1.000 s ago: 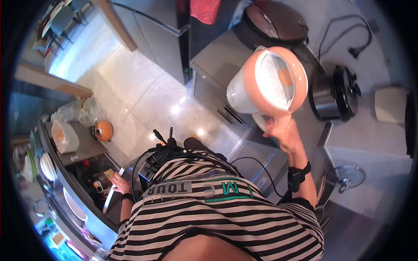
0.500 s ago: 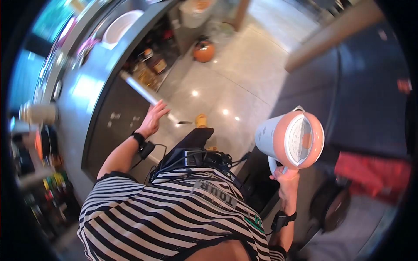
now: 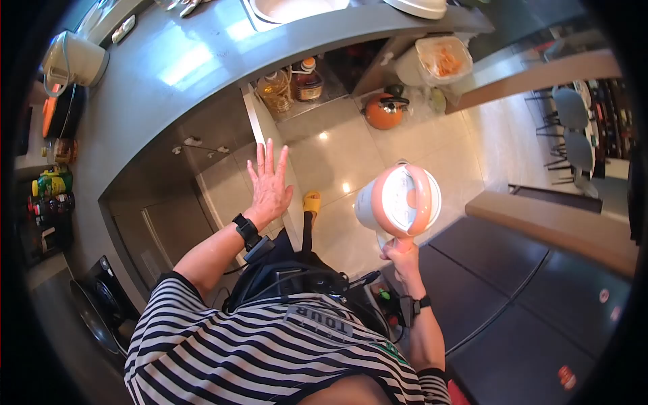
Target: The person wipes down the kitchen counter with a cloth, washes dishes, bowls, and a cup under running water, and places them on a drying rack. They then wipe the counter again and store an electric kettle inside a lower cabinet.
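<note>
A pink and white lidded jug (image 3: 405,200) is held out in front of my body, its lid toward the camera. My right hand (image 3: 403,260) is wrapped round its handle. My left hand (image 3: 270,189) has its fingers spread and holds nothing; it is beside the edge of an opened white cabinet door (image 3: 255,115), and whether it touches the door cannot be told. Behind that door, bottles of oil (image 3: 275,90) and a darker bottle (image 3: 308,82) stand in the low cabinet.
A grey counter (image 3: 155,88) with a sink (image 3: 297,8) curves along the top left. An orange pot (image 3: 385,111) is on the floor near a tub of orange food (image 3: 443,59). Dark panels (image 3: 506,290) fill the lower right, below a wooden beam (image 3: 547,226).
The view has swung from the appliance counter at the right toward the sink counter. The jug has moved along in my right hand. My left hand's fingers are now spread upward at the door.
</note>
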`<move>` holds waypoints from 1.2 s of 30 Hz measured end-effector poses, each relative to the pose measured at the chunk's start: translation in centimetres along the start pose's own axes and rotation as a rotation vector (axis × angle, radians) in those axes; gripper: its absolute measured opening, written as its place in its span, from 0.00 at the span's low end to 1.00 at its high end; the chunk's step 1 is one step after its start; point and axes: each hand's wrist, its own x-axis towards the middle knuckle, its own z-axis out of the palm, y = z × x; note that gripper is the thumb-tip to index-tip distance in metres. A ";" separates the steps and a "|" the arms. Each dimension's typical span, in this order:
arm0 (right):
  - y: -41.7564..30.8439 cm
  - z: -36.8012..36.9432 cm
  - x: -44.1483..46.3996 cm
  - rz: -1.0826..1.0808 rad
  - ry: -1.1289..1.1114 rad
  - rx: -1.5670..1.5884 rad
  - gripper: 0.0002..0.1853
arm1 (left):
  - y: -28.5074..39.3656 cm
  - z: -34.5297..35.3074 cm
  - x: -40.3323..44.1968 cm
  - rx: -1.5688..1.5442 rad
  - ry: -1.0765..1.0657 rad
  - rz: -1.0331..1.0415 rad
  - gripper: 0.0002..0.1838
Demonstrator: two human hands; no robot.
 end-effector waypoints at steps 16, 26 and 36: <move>-1.8 6.3 25.8 -0.058 -0.304 -0.207 0.08 | 3.5 -1.3 -4.6 0.015 0.066 -0.287 0.48; -2.6 9.4 37.3 -0.110 -0.468 -0.246 0.10 | 5.6 -5.3 -7.8 0.099 0.041 -0.387 0.51; -3.1 12.6 44.3 -0.165 -0.384 -0.109 0.07 | 6.8 -7.4 -9.6 0.072 -0.011 -0.485 0.45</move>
